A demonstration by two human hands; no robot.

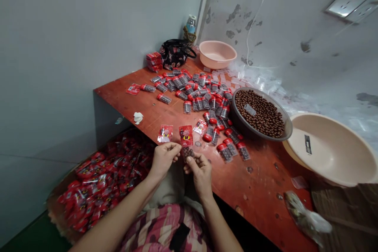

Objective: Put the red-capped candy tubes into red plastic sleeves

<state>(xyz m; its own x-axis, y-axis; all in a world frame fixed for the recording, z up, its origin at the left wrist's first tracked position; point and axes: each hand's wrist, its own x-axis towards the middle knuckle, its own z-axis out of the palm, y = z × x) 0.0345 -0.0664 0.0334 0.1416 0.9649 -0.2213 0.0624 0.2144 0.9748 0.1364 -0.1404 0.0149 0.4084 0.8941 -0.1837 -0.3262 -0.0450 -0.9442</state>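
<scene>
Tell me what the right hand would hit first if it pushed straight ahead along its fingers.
Probably the small red-topped packet that the right hand and the left hand hold; beyond it, likely the loose red-capped tubes on the table, though depth is unclear.

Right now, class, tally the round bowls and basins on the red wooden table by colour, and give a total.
Pink plastic basins: 2, a small one at the back and a large one at the right
Grey bowl of brown balls: 1
Total: 3
</scene>
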